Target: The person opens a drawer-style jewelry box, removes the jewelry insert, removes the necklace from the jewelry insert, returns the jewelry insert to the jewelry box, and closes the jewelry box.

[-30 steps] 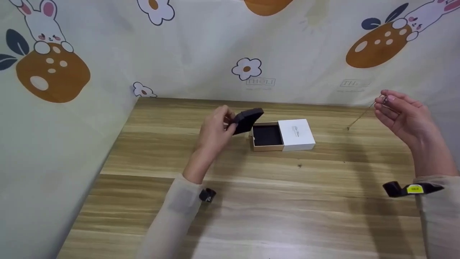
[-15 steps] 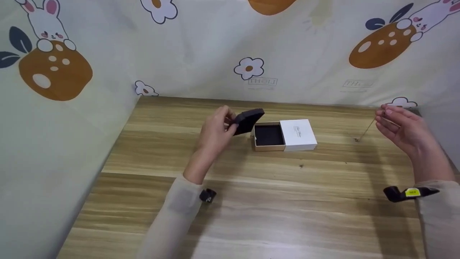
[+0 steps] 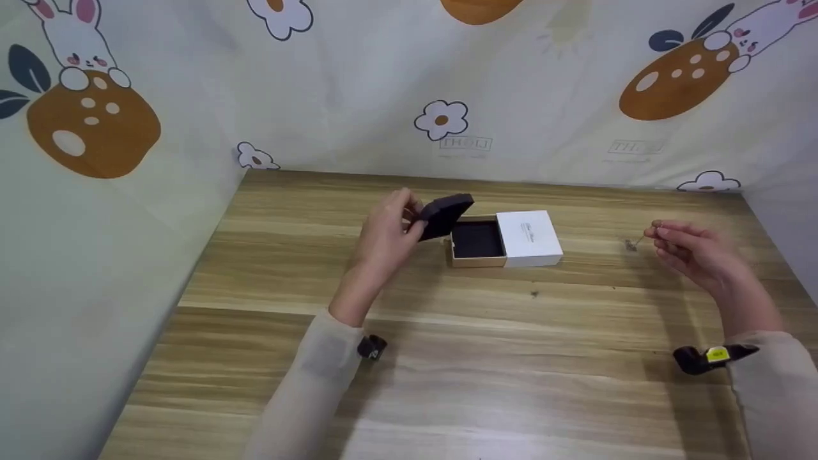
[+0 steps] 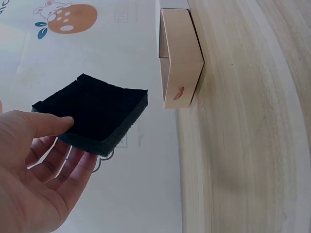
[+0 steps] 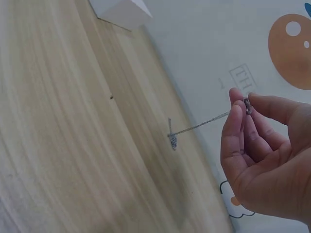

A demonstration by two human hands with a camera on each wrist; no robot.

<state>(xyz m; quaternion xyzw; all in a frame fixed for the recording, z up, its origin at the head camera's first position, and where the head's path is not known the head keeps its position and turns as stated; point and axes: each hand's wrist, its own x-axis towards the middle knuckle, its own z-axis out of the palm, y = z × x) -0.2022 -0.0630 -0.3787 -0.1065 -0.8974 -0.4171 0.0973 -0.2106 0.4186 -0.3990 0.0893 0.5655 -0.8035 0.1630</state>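
Chain [image 5: 199,125]: one, slanting from right hand [image 3: 712,262] to a small heap on the table [image 3: 447,358]
Right hand: pinching its upper end
Left hand [image 3: 386,235]: pinching one tilted black foam pad [image 4: 97,109]
Box [image 3: 529,237]: one, partly slid open, near the table's back edge
Gap: wood between box and chain

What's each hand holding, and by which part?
Left hand: black foam pad, by one edge. Right hand: thin chain, by its upper end; its lower part lies on the table.

Black foam pad [image 4: 92,109], square, tilted in left hand [image 3: 386,231]; thin chain [image 5: 194,126] slanting from right hand [image 3: 700,255], lower end bunched on tabletop [image 3: 479,358].
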